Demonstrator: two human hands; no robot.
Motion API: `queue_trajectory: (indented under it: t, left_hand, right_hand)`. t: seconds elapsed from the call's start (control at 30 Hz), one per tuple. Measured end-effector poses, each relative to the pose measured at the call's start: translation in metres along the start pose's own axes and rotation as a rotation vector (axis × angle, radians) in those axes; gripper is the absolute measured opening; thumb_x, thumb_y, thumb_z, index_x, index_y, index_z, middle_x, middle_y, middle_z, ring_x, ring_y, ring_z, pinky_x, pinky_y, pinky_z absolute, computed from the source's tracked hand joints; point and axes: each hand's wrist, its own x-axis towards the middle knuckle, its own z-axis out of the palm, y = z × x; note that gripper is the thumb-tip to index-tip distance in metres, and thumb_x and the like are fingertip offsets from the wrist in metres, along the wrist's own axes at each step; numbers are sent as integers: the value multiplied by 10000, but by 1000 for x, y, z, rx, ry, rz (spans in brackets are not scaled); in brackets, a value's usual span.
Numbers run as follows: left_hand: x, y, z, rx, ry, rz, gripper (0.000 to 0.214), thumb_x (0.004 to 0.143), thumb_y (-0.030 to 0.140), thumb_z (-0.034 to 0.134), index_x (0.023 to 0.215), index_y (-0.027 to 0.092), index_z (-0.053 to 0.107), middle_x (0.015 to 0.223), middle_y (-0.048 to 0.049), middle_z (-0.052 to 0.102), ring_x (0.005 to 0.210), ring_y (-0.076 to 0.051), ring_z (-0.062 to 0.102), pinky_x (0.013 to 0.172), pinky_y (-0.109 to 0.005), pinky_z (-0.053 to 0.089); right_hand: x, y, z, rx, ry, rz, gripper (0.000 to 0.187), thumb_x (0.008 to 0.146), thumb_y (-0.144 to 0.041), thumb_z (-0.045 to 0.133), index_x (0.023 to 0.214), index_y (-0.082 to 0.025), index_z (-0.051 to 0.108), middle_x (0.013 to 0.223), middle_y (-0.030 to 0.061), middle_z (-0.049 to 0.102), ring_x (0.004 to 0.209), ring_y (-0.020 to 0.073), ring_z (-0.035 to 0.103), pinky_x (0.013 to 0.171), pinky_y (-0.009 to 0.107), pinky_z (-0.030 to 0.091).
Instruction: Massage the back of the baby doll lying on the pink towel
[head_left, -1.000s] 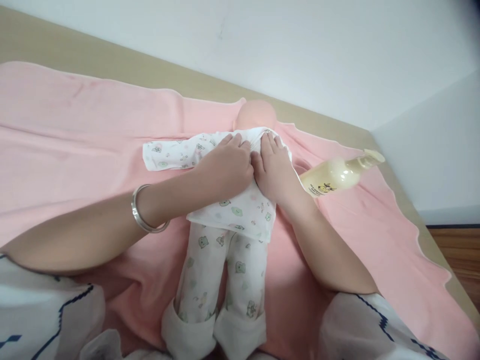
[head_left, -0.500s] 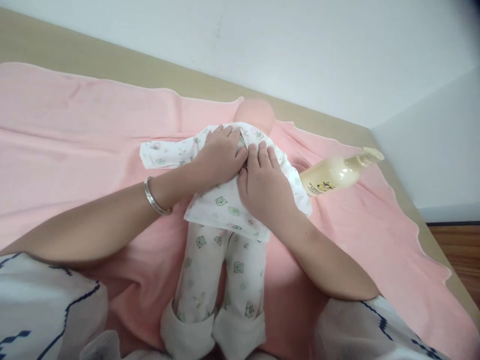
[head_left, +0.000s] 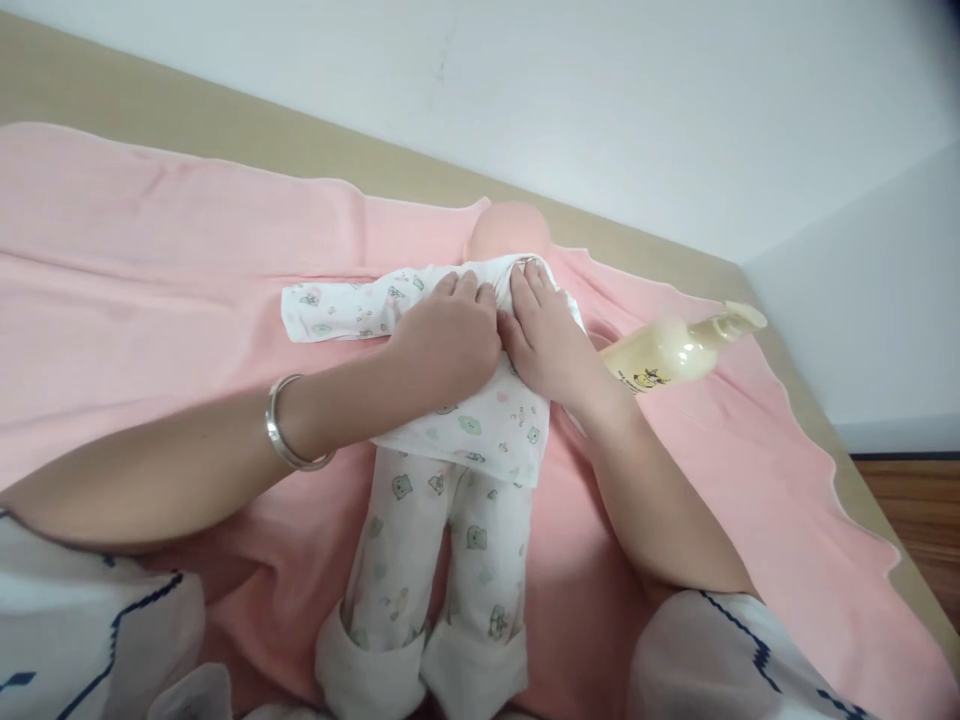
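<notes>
A baby doll (head_left: 508, 226) lies face down on a pink blanket (head_left: 180, 270), its bald head pointing away from me. It wears a white printed shirt (head_left: 480, 425) and matching trousers (head_left: 435, 560). My left hand (head_left: 448, 338) lies flat on the doll's back, fingers stretched toward the collar. Beside it, thumbs touching, my right hand (head_left: 546, 340) also rests flat on the shirt near the neck. A silver bangle (head_left: 287, 435) circles my left wrist. One empty-looking sleeve (head_left: 337, 305) stretches out to the left.
A cream pump bottle (head_left: 679, 348) lies on its side on the blanket just right of my right wrist. The blanket covers a tan table (head_left: 225, 130) that meets white walls. Wooden floor (head_left: 919, 510) shows at the right edge.
Half a second ago both hands sat lower and further left on the back; they have since slid up to the collar, smoothing the shirt, as they were a second ago.
</notes>
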Motion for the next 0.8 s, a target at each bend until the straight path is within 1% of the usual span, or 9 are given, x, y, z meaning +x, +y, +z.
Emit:
queue_trajectory:
  t: [0.03,0.1,0.17,0.23,0.37,0.47,0.57,0.67,0.8]
  left_hand:
    - [2,-4,0,-25,13,-5,351,971,173,409,1169,76,682,1294,-182,684,1361,-350,606,1197,-494,500]
    - [8,-15,2,-86,42,-6,251,952,182,420,941,147,669,1056,-134,699,1167,-317,692,1064,-473,583]
    - [17,-25,6,-132,68,21,243,951,187,394,865,176,621,974,-118,675,1072,-303,698,1003,-484,599]
    - [24,-33,12,-145,90,40,268,959,195,349,890,170,607,1011,-142,674,1079,-318,674,1025,-520,578]
    - [29,-36,24,-170,149,-15,368,996,269,295,1083,105,612,1198,-217,666,1178,-350,616,1144,-550,484]
    - [28,-34,28,-218,182,-51,396,1005,304,290,1137,120,615,1230,-205,676,1183,-337,615,1158,-524,464]
    - [28,-33,29,-244,186,-76,432,1006,311,296,1210,115,622,1307,-192,675,1267,-339,593,1194,-511,434]
    - [28,-31,28,-256,172,-105,473,1002,312,310,1289,91,615,1376,-194,655,1338,-346,564,1230,-511,400]
    - [28,-30,27,-256,164,-119,485,992,304,324,1311,84,616,1373,-200,653,1331,-355,569,1222,-524,405]
  right_hand:
    - [-1,0,-1,-13,-19,-15,691,1077,-386,277,1661,-18,259,1773,228,167,1679,366,116,1322,671,226]
    - [-5,-3,-4,-53,-45,-19,691,1080,-384,290,1676,-38,232,1777,227,153,1679,369,114,1318,679,231]
    - [-12,-13,-3,-108,-51,-2,682,1077,-354,314,1685,-60,229,1772,230,176,1670,389,150,1305,690,258]
    - [-20,-26,1,-155,-18,8,671,1071,-329,341,1680,-57,263,1756,247,219,1655,414,199,1291,684,297]
    - [-33,-46,10,-180,94,26,643,1065,-285,335,1628,26,359,1710,292,306,1628,442,262,1291,640,332]
    - [-29,-46,7,-117,79,61,625,1049,-254,342,1618,-1,404,1708,243,349,1628,410,285,1319,599,310]
    - [-14,-33,1,2,15,135,631,1073,-286,291,1656,-52,348,1756,175,274,1662,339,214,1358,558,242]
    - [-1,-22,0,71,16,185,666,1097,-353,239,1680,-33,259,1791,157,160,1688,300,94,1382,528,170]
    - [3,-18,6,95,38,199,686,1078,-354,251,1687,-39,236,1800,134,124,1693,280,64,1389,517,122]
